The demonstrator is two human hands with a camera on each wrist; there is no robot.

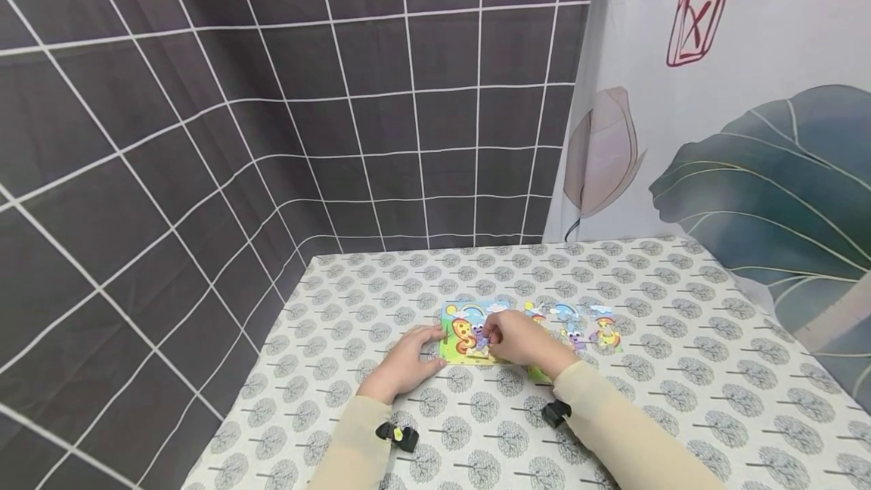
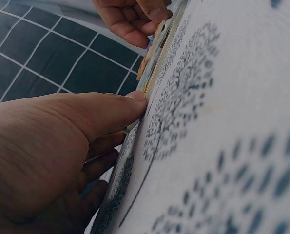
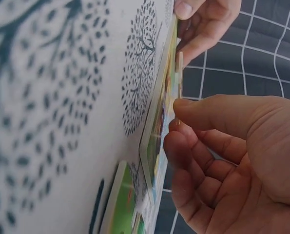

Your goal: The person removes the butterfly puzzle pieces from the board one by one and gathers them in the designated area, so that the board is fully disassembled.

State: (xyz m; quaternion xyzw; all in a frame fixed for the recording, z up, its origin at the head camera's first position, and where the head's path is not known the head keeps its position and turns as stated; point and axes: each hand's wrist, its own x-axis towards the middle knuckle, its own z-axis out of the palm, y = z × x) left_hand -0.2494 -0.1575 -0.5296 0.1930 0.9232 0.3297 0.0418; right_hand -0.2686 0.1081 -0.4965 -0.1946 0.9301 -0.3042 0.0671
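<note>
A colourful picture puzzle board [image 1: 452, 354] with a rainbow and butterfly lies flat on the patterned cloth. At its left edge rests my left hand [image 1: 403, 363], thumb and fingers spread and touching the board's side. Above the board, my right hand [image 1: 524, 339] pinches a thin puzzle piece [image 3: 180, 73] between thumb and fingertips. The piece stands edge-on in the right wrist view, so its picture is hidden. My right hand covers the board's right part in the head view.
Loose puzzle pieces [image 1: 605, 333] lie right of the board. A green piece [image 3: 119, 207] lies close by the board's near side. The tree-print tablecloth [image 1: 381, 301] covers the table. A dark grid curtain [image 1: 442, 119] hangs behind, a floral one [image 1: 748, 195] at right.
</note>
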